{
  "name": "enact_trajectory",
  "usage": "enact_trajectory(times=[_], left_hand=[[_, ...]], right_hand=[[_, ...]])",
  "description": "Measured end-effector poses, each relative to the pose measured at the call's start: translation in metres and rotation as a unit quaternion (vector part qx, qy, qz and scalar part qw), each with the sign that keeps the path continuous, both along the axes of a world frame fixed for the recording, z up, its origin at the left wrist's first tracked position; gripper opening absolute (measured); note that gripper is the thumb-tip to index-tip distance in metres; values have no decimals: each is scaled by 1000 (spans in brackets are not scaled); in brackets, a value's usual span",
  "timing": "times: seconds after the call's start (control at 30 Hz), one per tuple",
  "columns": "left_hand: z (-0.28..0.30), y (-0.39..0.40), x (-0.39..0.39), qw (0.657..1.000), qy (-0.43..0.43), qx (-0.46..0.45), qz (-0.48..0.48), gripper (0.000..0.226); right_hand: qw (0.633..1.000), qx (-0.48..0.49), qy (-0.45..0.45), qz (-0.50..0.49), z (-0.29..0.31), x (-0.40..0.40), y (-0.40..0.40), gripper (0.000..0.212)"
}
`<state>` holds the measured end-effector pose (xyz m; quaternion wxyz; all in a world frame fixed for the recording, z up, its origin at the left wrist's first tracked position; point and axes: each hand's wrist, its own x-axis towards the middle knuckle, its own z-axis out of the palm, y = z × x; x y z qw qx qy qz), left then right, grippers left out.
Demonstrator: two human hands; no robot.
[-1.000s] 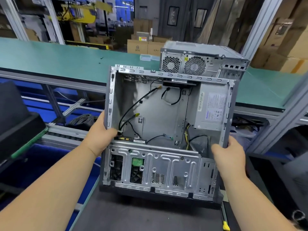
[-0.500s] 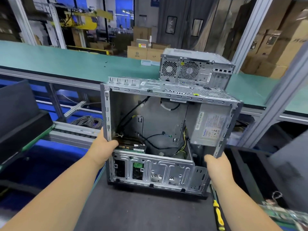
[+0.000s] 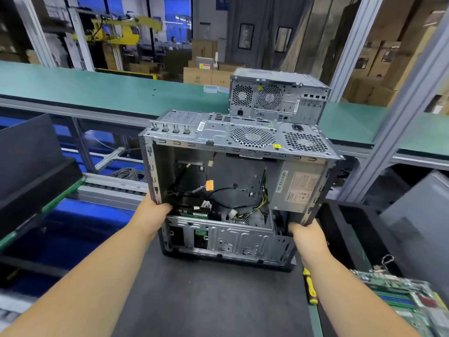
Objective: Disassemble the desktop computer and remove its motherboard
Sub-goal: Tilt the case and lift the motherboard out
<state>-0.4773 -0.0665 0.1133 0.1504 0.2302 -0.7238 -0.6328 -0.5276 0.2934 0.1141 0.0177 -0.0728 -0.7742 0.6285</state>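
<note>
Your left hand [image 3: 151, 214] grips the left edge of the case [image 3: 239, 190] and your right hand [image 3: 306, 233] holds its lower right corner, fingers curled under the frame. The case sits mid-frame, tipped on the dark tabletop [image 3: 206, 300], with no board visible inside; a motherboard [image 3: 408, 300] lies at lower right. Keep both grips firm, mind the sharp sheet-metal edges and loose cables [image 3: 226, 190], and steer clear of the screwdriver [image 3: 310, 287] beside your right forearm.
</note>
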Motion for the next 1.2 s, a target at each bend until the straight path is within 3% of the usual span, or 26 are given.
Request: enact_trajectory(times=[0.07,0.13,0.2,0.27,0.37,0.47,0.53,0.7,0.83,1.2], left_hand=[[0,6,3,999,-6,30,10,32],[-8,15,12,994,-31,101,34,33],[-20,22,21,969,-110,221,31,74],[-33,26,23,927,-171,333,-11,115],[-41,31,18,903,-145,405,-11,127],[-42,34,11,916,-99,389,27,113],[-41,31,6,922,-77,379,31,101],[-35,23,-16,917,-117,381,-22,127],[-28,24,-35,919,-124,373,-12,145],[-26,23,-78,939,-114,323,5,135]], right_hand=[[999,-6,-26,19,-3,1,5,33],[997,5,-48,64,-14,7,14,46],[992,50,-61,103,-33,16,21,69],[987,55,-77,129,-56,22,24,77],[981,124,-89,121,-78,25,19,81],[971,220,-64,70,-85,20,15,67],[969,235,-51,64,-88,17,14,60],[968,237,-54,57,-90,-5,11,52],[967,240,-63,58,-88,-27,8,52],[964,251,-66,61,-88,-73,1,63]])
